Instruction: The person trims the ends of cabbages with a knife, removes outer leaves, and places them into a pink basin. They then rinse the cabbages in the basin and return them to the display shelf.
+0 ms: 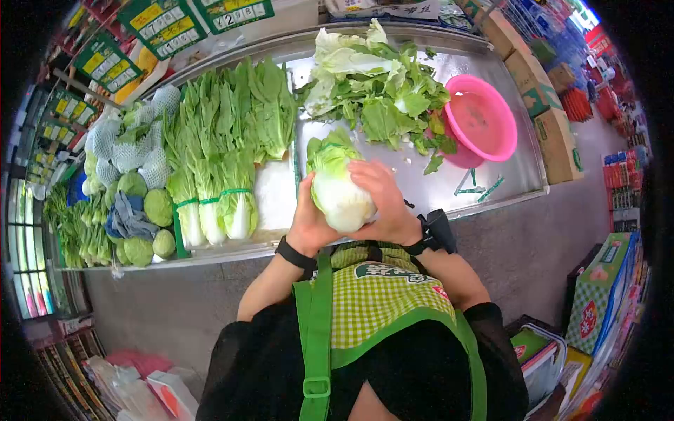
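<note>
Between my two hands is a napa cabbage (pixel 335 184), its white base toward me and its green leafy top pointing away. My left hand (pixel 307 221) cups its left side. On its right side, my right hand (pixel 387 203) wraps over it with the fingers on the upper surface. The cabbage is held over the near edge of a metal display counter (pixel 428 189). Beyond it lies a heap of loose, torn leaves (pixel 382 95). Left of my hands, banded bunches of greens (pixel 235 200) lie in a row below long leafy lettuce (pixel 242 105).
A pink basin (pixel 484 119) with some water stands at the counter's right, near green tape strips (pixel 481 189). Round cabbages (pixel 159 208), a blue-grey cloth (pixel 131 219) and net-wrapped produce (pixel 133 144) sit at the left. Cardboard boxes (pixel 554 144) line the right edge.
</note>
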